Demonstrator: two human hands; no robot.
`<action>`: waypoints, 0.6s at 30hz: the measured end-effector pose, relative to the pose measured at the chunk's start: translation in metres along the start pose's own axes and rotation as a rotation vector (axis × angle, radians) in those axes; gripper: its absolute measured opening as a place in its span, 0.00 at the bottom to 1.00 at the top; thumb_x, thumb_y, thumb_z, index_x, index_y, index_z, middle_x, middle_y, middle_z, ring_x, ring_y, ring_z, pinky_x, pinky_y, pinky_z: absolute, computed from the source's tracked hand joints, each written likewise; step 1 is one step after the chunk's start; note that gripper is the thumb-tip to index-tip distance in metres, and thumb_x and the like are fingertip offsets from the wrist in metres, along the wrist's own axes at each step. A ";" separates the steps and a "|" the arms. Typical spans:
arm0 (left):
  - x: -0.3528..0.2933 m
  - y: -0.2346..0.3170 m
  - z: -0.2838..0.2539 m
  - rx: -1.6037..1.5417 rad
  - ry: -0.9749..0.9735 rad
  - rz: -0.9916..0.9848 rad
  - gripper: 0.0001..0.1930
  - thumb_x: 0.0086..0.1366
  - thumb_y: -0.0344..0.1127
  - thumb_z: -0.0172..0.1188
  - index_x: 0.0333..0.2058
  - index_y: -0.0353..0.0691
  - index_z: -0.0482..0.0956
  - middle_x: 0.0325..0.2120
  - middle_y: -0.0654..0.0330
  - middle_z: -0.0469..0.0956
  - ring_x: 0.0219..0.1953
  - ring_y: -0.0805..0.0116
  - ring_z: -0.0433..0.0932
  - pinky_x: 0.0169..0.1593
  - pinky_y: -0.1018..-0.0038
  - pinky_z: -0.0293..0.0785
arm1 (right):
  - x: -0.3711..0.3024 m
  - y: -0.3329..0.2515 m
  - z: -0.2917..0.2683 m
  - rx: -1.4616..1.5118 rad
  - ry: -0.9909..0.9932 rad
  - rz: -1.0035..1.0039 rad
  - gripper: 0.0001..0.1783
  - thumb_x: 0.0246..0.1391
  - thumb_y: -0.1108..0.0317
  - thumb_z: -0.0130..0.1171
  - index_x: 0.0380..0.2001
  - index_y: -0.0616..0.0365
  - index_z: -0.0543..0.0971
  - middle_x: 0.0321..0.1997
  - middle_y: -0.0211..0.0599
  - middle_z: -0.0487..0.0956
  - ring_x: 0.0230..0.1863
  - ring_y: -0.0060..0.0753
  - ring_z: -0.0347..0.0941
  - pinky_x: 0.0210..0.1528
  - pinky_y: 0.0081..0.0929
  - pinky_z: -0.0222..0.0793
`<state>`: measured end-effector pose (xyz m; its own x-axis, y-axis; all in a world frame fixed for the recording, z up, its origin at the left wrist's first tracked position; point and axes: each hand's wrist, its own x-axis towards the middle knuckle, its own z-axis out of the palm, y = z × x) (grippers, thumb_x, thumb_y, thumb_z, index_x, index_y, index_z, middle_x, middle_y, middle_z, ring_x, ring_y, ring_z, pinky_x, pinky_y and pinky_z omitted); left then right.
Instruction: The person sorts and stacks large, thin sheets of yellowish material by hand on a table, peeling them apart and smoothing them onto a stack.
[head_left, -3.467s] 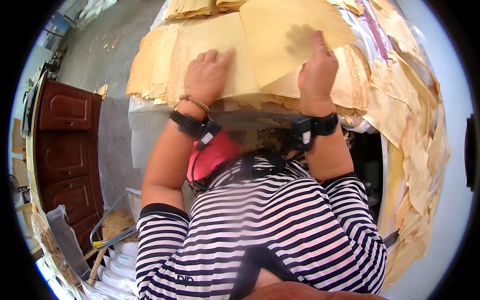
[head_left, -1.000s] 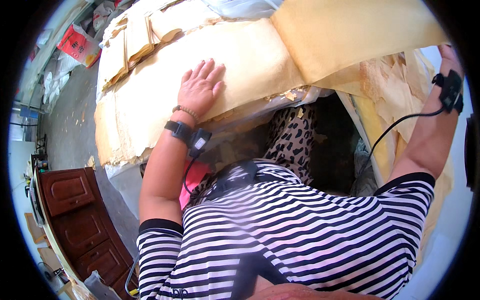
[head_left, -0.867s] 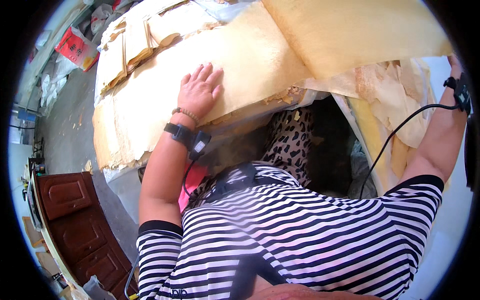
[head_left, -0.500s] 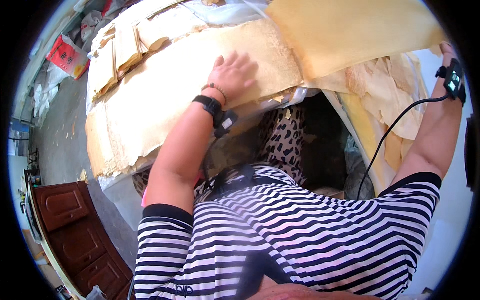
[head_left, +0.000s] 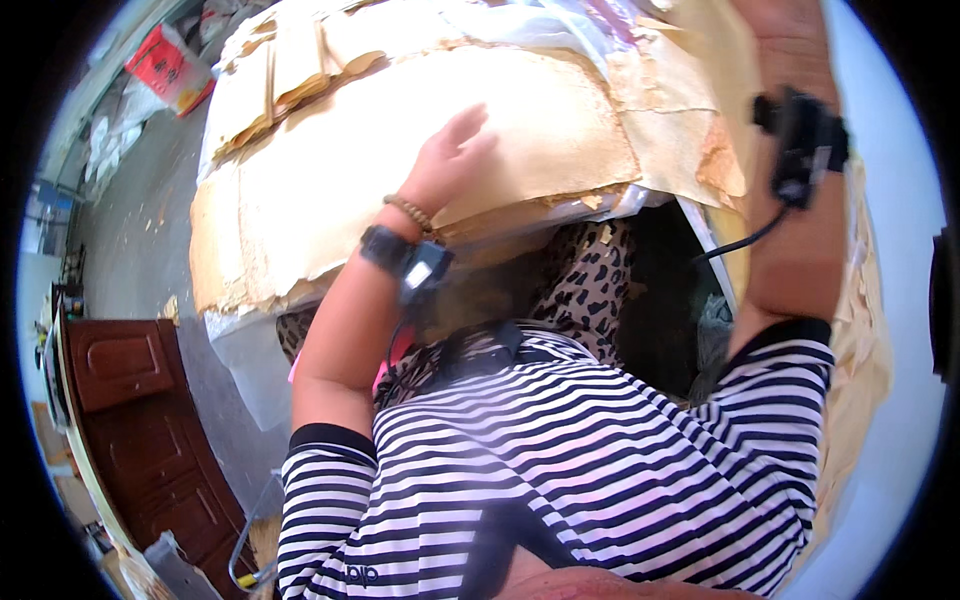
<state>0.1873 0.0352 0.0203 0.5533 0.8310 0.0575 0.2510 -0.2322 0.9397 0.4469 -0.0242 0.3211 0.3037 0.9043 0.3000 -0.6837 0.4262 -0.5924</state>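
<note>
My left hand (head_left: 455, 160), slightly blurred, has its fingers stretched out over a broad pale-tan sheet (head_left: 350, 180) with ragged, browner edges; whether it touches the sheet I cannot tell. This sheet lies on top of a stack, and nothing shows in that hand. At the upper right my right hand (head_left: 785, 20) is cut by the picture's top edge, so its fingers are out of sight. Beside it hangs part of another tan sheet (head_left: 715, 40); whether the hand grips it is hidden. Both wrists wear black bands with small devices.
Folded tan sheets (head_left: 300, 65) lie at the stack's far left. More torn sheets (head_left: 660, 85) sit at the right, with clear plastic (head_left: 560, 25) behind. A red bag (head_left: 170, 70) stands on the grey floor (head_left: 140, 215) at far left, dark-red cabinets (head_left: 140, 440) at lower left.
My right hand has swung inward and farther up, and the wide sheet near it has drawn away from the upper right. My left hand has turned from lying flat with spread fingers and moved slightly left.
</note>
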 end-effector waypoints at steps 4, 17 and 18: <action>-0.055 -0.010 -0.040 -0.556 0.169 -0.021 0.29 0.72 0.39 0.54 0.69 0.44 0.59 0.64 0.50 0.68 0.63 0.57 0.71 0.62 0.63 0.73 | -0.032 0.168 0.004 -0.140 -0.136 0.397 0.29 0.61 0.46 0.59 0.52 0.61 0.77 0.52 0.44 0.80 0.55 0.42 0.75 0.60 0.35 0.71; -0.199 -0.065 -0.085 -1.018 0.432 -0.120 0.16 0.70 0.38 0.54 0.48 0.31 0.74 0.52 0.48 0.76 0.54 0.52 0.76 0.62 0.54 0.70 | -0.154 0.200 -0.095 -0.525 -0.954 1.186 0.26 0.65 0.56 0.56 0.60 0.61 0.75 0.56 0.44 0.80 0.54 0.37 0.78 0.52 0.31 0.78; -0.206 -0.055 -0.088 -1.022 0.421 -0.118 0.16 0.70 0.38 0.54 0.48 0.31 0.74 0.52 0.48 0.76 0.54 0.52 0.76 0.62 0.54 0.70 | -0.170 0.191 -0.121 -0.624 -0.743 1.274 0.26 0.67 0.57 0.53 0.62 0.62 0.72 0.54 0.47 0.81 0.51 0.38 0.80 0.51 0.31 0.79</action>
<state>-0.0098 -0.0790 -0.0133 0.2067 0.9707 -0.1225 -0.5958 0.2242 0.7712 0.3447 -0.0932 0.0664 -0.7288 0.5285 -0.4354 0.1948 -0.4496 -0.8717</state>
